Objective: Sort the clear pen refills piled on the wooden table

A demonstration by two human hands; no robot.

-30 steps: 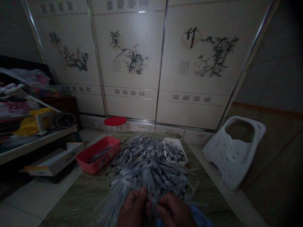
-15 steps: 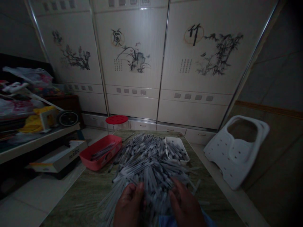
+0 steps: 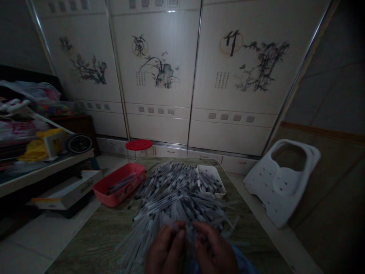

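My left hand and right hand pinch thin grey plastic tubes in clenched fingers; a hasty tug could slide the heap off the wood-grain desk.

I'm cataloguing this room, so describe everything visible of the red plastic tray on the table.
The red plastic tray is an open rectangular tray with rounded corners and a raised rim. It sits at the far left of the wood-grain table, its left end seemingly overhanging the edge, holding a small bundle of thin tubes lying lengthwise.
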